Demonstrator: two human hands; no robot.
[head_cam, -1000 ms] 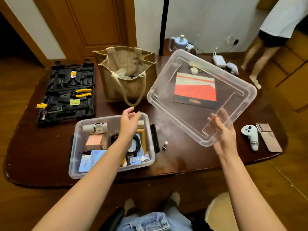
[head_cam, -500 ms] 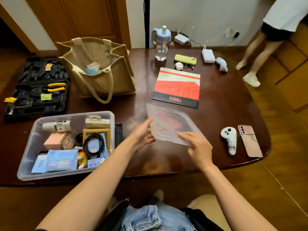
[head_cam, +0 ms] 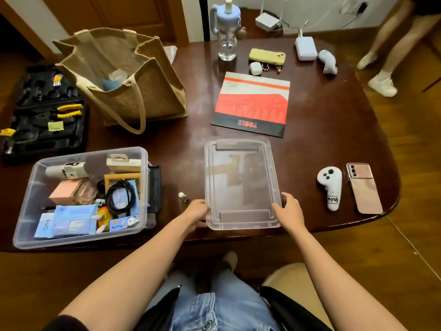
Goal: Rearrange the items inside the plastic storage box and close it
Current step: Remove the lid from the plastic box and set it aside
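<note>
Nearest the person, the clear lid (head_cam: 241, 185) lies flat on the tabletop (head_cam: 322, 130), its near corners held between both hands. The left hand (head_cam: 198, 211) has its fingers curled at the lid's near-left edge; the right hand (head_cam: 290, 209) hooks its fingers over the near-right edge. Each grip is narrow and closed on the lid's rim, though whether the lid rests fully on the wood or is a shade lifted I cannot tell.

The step in hand looks like setting the lid aside, so that the box is free for sorting. The lid stands apart from the plastic storage box (head_cam: 26, 225), which sits open to the left at the tabletop's near edge, crowded with a coiled black cable (head_cam: 120, 197), a pink box (head_cam: 65, 191) and blue packets (head_cam: 71, 220). A small bottle (head_cam: 182, 196) stands between box and lid.

The next move probably calls for letting go of the lid and reaching left into the box to reorder its contents, before bringing the lid back squarely over it.
</note>
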